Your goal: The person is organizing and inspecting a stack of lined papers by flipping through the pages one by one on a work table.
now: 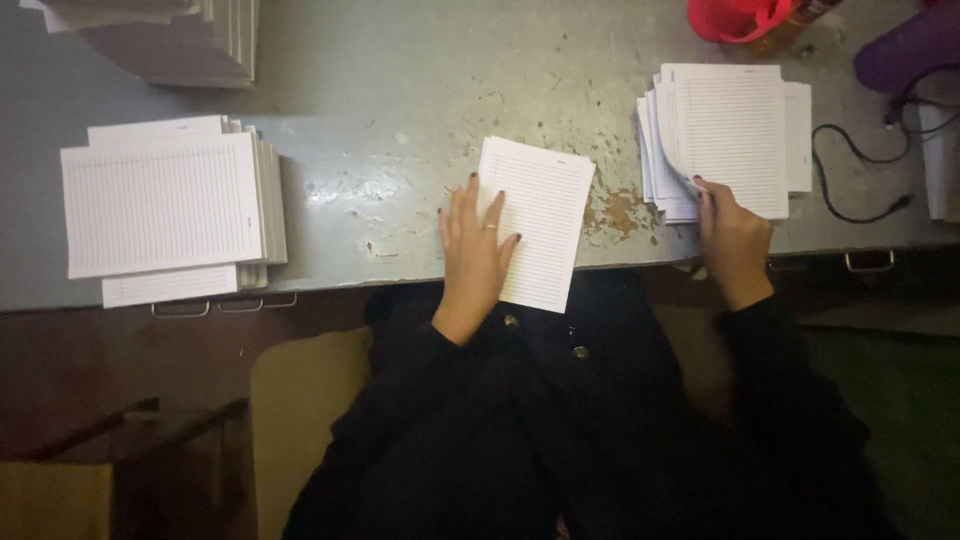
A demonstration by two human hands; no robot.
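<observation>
A small stack of white lined sheets [545, 215] lies at the near edge of the grey worn table [400, 100], hanging slightly over it. My left hand [475, 250] rests flat on its left side, fingers spread. My right hand [732, 235] grips the lower edge of the top lined sheet [730, 130] of a fanned pile of lined sheets [665, 150] at the right, lifting it a little.
A thick stack of lined sheets [165, 205] sits at the left. Grey board stacks [180, 40] are at the far left corner. A red object [735, 18], a purple object [905, 50] and a black cable [850, 150] lie at the far right. Drawer handles [868, 262] line the table front.
</observation>
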